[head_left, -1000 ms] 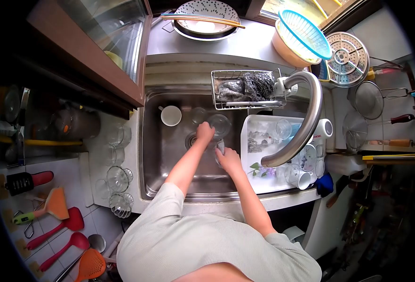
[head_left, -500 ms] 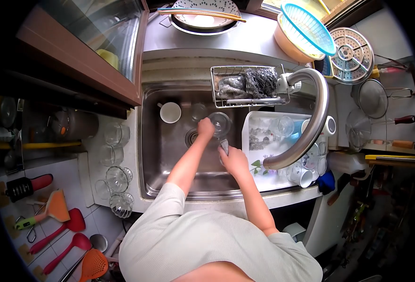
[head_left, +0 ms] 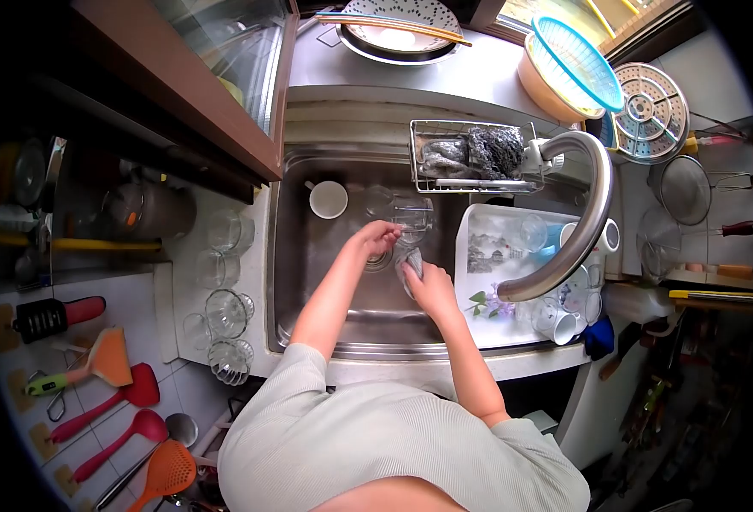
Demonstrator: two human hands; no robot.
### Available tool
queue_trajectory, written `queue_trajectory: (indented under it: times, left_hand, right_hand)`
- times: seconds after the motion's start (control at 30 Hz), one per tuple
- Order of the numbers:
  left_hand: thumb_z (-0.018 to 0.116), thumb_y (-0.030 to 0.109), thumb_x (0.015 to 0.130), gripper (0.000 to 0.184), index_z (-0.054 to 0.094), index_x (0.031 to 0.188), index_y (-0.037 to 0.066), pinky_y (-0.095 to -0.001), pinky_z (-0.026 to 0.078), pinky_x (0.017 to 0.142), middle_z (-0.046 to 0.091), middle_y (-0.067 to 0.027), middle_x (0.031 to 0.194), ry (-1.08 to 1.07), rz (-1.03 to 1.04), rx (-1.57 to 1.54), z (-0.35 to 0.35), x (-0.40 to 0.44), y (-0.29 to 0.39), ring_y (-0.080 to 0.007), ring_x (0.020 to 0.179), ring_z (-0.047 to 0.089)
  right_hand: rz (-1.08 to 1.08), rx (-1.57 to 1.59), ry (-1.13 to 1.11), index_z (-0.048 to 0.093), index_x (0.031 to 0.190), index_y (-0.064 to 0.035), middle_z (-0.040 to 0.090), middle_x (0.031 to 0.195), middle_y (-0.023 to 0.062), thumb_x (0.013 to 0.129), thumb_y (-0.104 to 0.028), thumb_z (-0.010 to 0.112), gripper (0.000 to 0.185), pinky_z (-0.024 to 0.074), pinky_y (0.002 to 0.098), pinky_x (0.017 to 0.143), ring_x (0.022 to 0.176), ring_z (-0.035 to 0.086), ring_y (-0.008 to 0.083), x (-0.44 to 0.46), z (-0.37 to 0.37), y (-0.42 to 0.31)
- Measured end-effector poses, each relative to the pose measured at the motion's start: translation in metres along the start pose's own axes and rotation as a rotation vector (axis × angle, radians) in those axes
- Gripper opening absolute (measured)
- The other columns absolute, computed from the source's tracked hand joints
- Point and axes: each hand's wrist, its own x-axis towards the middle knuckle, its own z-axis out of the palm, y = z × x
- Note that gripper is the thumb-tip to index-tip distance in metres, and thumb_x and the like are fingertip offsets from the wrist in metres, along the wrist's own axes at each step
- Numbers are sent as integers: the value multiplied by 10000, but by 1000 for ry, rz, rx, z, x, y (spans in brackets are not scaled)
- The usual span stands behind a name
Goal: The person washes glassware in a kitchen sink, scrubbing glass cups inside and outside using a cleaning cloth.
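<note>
Over the steel sink [head_left: 308, 290], my left hand [head_left: 380, 237] has its fingers closed on the near end of a clear glass [head_left: 413, 218]. Just right of it, my right hand [head_left: 429, 285] grips a grey cloth [head_left: 408, 269], held close below the glass. Another clear glass [head_left: 380, 201] sits in the sink behind my left hand, faint against the steel. A white mug [head_left: 328, 200] stands in the sink's back left part. The drain [head_left: 377, 262] is partly hidden by my left hand.
Several glasses [head_left: 229, 312] line the counter left of the sink. On the right lies a white tray [head_left: 483, 277] with glasses and mugs, under the curved faucet [head_left: 603, 196]. A wire rack [head_left: 476, 184] with scouring pads hangs at the back. Baskets [head_left: 577, 64] stand beyond.
The glass at my left hand has tipped from mouth-up to lying sideways. My left hand's grip has shifted, and more of the cloth shows in my right hand. The whole view has shifted slightly.
</note>
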Motion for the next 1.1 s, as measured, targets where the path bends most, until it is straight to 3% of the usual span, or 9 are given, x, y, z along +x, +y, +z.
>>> queue_trajectory:
  times: [0.1,0.23,0.5,0.63,0.67,0.77,0.8,0.93,1.1]
  left_hand:
    - [361,89,909,251,469,1107,-22,-123,317,331,429,31,557,-512,-178,-362,-2,0,-5,-12,401,385]
    - [279,108,935,302,434,1154,-29,-149,299,311,392,20,532,-786,-167,-512,7,-7,-15,-41,380,376]
    - [306,119,932,275,470,1083,-41,-153,255,264,355,4,473,-837,-170,-514,6,-40,-33,-39,307,311]
    - [350,104,916,242,478,1072,-30,-129,243,255,347,15,465,-877,-160,-373,-8,-47,-48,-16,312,309]
    - [361,97,911,233,481,1071,-22,-124,240,253,344,18,463,-883,-160,-324,-12,-49,-51,-9,314,308]
    - [394,106,903,213,478,1086,35,-115,246,270,382,34,506,-710,-37,-46,1,-86,-57,2,322,308]
    - [415,102,890,226,481,1098,43,-115,240,269,377,37,500,-663,-13,52,2,-92,-60,4,324,302]
    - [471,97,855,290,481,1143,71,-124,239,278,372,52,487,-468,67,340,11,-114,-72,3,334,280]
    - [475,104,844,331,471,1175,95,-134,290,334,448,39,614,-329,228,207,30,-134,-103,-19,459,376]
  right_hand:
    - [-29,53,18,615,737,6,575,678,230,799,-364,518,388,444,453,624,680,563,407,2,-2,-4]
    - [-44,122,113,608,735,16,565,660,233,800,-347,525,378,439,438,595,663,561,399,1,-11,-10]
    - [-135,302,425,571,699,25,538,563,180,816,-251,549,301,399,359,488,506,533,318,-3,-24,-1]
    - [-238,459,517,560,753,29,531,540,81,845,-214,529,262,388,309,482,480,491,166,-15,-28,-2]
    - [-159,582,398,550,817,41,561,670,60,870,-242,492,294,405,279,599,633,500,123,-14,-22,11]
    - [-202,975,551,540,888,45,572,875,72,893,-267,439,328,376,270,748,817,494,133,-12,5,21]
    - [-278,1023,340,505,1002,27,513,1038,67,914,-302,373,365,310,269,872,961,438,136,-12,3,29]
    - [-190,1401,357,462,1131,-42,520,1110,72,909,-414,321,455,324,309,932,1064,463,181,-5,23,41]
    - [-398,1175,183,501,1117,13,530,1104,73,911,-321,328,429,307,277,928,1032,461,160,-27,4,8]
